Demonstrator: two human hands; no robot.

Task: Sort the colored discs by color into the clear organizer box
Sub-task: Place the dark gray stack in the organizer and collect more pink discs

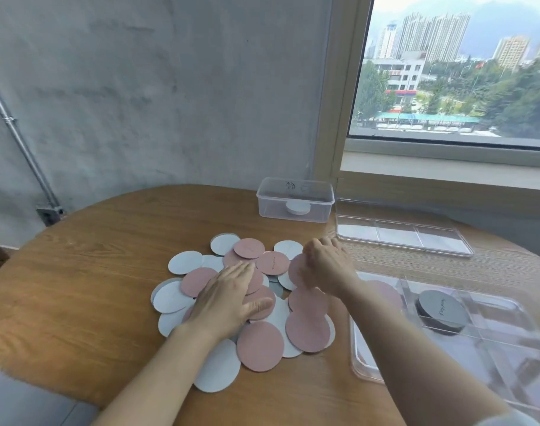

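A heap of pink discs (260,345) and pale grey-white discs (185,262) lies spread on the round wooden table (87,272). My left hand (228,298) rests flat, fingers straight, on the middle of the heap. My right hand (327,267) has its fingers curled and pinches the edge of a pink disc (294,269) at the heap's right side. The clear organizer box (477,339) stands at the right; a stack of grey discs (442,310) sits in one compartment and a pink disc (385,292) shows in the compartment to the left of it.
The organizer's clear lid (403,235) lies flat farther back on the right. A small clear lidded container (294,199) holding a white round object stands behind the heap. A concrete wall and a window border the table's far side.
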